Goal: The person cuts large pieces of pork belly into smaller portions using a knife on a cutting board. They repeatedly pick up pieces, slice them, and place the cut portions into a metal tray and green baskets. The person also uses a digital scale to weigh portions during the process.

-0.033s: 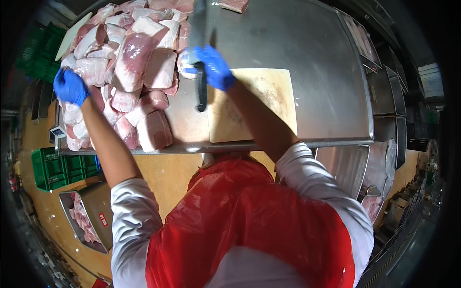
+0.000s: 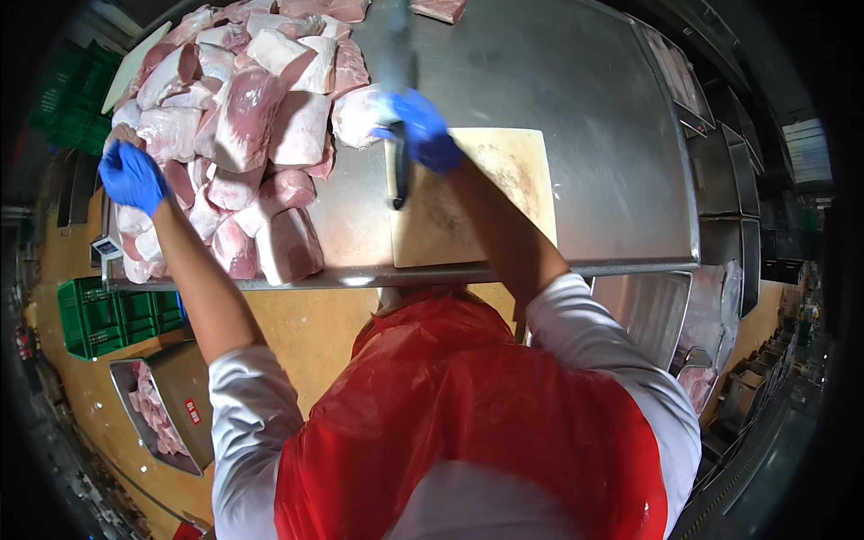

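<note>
My left hand [image 2: 132,173], in a blue glove, is closed at the left edge of a heap of raw meat pieces [image 2: 297,130]. A darker pinkish piece of meat [image 2: 124,135] shows at its fingertips, partly hidden by the glove. Gloved in blue too, my right hand [image 2: 423,130] grips a knife with a black handle [image 2: 401,175]. Its wide blade [image 2: 394,54] points away from me and is smeared by motion. Both hand and knife are above the left part of a stained, cream cutting board [image 2: 504,193]. One pale meat piece [image 2: 357,115] lies just left of that hand.
The steel table [image 2: 612,171] has a raised rim. A separate meat piece [image 2: 439,9] lies at its far edge. Below on the left are a green crate [image 2: 90,315] and a metal bin with meat [image 2: 175,378]. Steel trays [image 2: 720,171] stand along the right.
My right hand and the knife have shifted slightly to the right, uncovering more of the pale piece beside them. At my left fingertips a darker piece of meat has come into sight.
</note>
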Demonstrator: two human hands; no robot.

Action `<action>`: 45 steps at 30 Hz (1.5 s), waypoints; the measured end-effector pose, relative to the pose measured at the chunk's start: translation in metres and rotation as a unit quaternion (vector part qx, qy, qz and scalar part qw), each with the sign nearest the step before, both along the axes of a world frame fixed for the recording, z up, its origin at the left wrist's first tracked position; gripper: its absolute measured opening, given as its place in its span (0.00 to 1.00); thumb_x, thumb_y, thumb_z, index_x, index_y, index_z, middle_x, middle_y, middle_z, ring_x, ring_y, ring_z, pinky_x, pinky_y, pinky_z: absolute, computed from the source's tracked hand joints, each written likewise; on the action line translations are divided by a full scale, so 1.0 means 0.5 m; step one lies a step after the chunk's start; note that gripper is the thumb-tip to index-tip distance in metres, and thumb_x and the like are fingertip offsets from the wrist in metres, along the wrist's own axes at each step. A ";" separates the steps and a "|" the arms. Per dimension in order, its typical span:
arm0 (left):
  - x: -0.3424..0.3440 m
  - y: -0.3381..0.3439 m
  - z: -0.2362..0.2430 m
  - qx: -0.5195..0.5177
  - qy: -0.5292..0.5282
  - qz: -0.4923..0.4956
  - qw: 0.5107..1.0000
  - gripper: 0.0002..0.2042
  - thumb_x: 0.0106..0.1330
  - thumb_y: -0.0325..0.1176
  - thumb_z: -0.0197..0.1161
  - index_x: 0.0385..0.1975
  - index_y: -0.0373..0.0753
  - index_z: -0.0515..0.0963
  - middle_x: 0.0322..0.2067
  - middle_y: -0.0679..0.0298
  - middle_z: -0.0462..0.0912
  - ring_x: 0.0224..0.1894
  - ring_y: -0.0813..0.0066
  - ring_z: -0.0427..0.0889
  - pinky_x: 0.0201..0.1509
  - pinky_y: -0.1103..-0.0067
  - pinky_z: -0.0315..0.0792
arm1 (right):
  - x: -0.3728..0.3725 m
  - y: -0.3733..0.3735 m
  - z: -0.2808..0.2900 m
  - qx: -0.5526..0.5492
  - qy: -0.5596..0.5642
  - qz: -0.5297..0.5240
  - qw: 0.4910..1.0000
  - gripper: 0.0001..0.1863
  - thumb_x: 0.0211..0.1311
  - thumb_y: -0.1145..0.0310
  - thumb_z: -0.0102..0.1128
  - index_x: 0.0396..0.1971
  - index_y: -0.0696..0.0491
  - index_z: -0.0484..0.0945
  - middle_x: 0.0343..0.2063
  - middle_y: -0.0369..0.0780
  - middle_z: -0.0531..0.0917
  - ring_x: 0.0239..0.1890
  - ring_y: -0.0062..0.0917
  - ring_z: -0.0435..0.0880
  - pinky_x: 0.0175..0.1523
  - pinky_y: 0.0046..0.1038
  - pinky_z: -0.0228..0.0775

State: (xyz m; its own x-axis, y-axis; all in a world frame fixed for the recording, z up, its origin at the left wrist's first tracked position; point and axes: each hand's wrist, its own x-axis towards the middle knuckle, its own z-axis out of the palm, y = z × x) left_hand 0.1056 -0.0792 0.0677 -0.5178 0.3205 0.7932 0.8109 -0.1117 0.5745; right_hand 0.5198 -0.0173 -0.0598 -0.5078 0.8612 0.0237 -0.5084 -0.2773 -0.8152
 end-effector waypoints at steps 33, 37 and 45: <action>0.648 -0.142 -0.556 -0.583 -0.167 -0.144 0.782 0.40 0.61 0.65 0.61 0.47 0.23 0.77 0.43 0.36 0.82 0.48 0.48 0.82 0.55 0.66 0.73 | 0.665 -0.291 -0.231 -0.174 -0.343 -0.188 0.904 0.11 0.71 0.62 0.56 0.39 0.56 0.77 0.29 0.34 0.78 0.28 0.18 0.74 0.33 0.25 0.69; 0.602 -0.196 -0.583 -0.632 -0.197 -0.162 0.732 0.44 0.63 0.66 0.57 0.54 0.21 0.73 0.50 0.32 0.78 0.56 0.43 0.78 0.59 0.65 0.71 | 0.659 -0.346 -0.212 -0.179 -0.395 -0.191 0.880 0.12 0.71 0.61 0.56 0.39 0.55 0.77 0.29 0.34 0.77 0.28 0.17 0.73 0.34 0.25 0.69; 0.611 -0.173 -0.497 -0.640 -0.272 -0.205 0.688 0.40 0.68 0.67 0.49 0.45 0.23 0.79 0.38 0.45 0.84 0.43 0.58 0.82 0.49 0.69 0.74 | 0.670 -0.358 -0.224 -0.227 -0.376 -0.190 0.878 0.13 0.71 0.59 0.57 0.40 0.55 0.77 0.28 0.33 0.75 0.28 0.16 0.71 0.34 0.25 0.69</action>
State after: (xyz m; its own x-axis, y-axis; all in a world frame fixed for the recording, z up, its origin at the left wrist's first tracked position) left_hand 0.4109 -0.1659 -0.1810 -0.2836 0.7845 -0.5514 0.4874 0.6131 0.6217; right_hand 0.8549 -0.1965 -0.1718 0.0933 0.8053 -0.5855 -0.0002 -0.5881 -0.8088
